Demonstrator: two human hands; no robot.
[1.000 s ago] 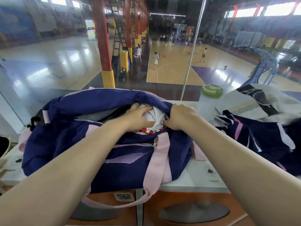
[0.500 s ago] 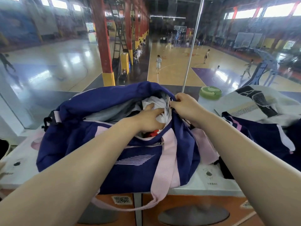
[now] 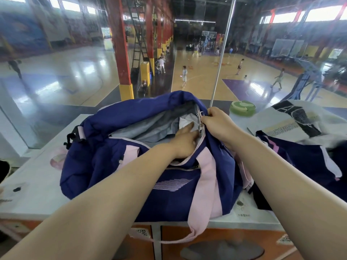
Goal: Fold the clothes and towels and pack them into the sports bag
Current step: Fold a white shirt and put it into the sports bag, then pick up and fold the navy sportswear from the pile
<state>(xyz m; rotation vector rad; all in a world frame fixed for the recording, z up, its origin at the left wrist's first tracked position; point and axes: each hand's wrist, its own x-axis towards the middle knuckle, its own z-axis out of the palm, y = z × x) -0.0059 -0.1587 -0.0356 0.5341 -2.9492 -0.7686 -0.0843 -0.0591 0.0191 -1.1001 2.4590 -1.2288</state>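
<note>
A navy sports bag (image 3: 116,166) with pink straps lies on the white table top (image 3: 33,184), its top gaping and its grey lining showing. My left hand (image 3: 185,142) reaches into the opening, fingers flat on a white garment (image 3: 185,121) inside. My right hand (image 3: 216,121) pinches the right rim of the opening by the zip and holds it lifted. To the right lie a navy and pink garment (image 3: 304,162) and a white cloth with black print (image 3: 289,119).
A bottle with a green lid (image 3: 242,108) stands behind the bag at the right. A glass wall rises just behind the table, with a basketball hall and people below. A dark object (image 3: 3,169) sits at the left edge.
My right hand has lifted the bag's right rim up and back, widening the opening. My left hand has pushed the white garment deeper, and the garment's red print no longer shows.
</note>
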